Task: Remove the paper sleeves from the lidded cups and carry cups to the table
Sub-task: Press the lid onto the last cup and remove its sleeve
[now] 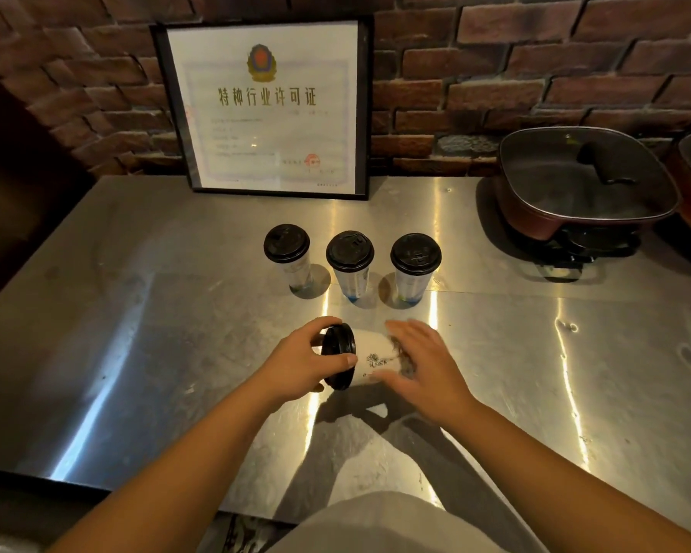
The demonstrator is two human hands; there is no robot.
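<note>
Left hand (296, 365): fingers clamped on black lid (338, 359) of tipped cup
Right hand (423, 367): blurred, wrapped round paper sleeve (376, 355)
Risk: lid popping off, spilling near three upright cups (350, 265)

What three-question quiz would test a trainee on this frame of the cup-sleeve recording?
1. How many lidded cups stand upright on the steel counter?
2. True or false: the held cup is upright.
3. Which hand grips the lid end? A) left B) right

Key:
1. Three; the middle one sits between two others.
2. False; it lies sideways.
3. A; the left hand holds the lid end, the right hand the body.
</note>
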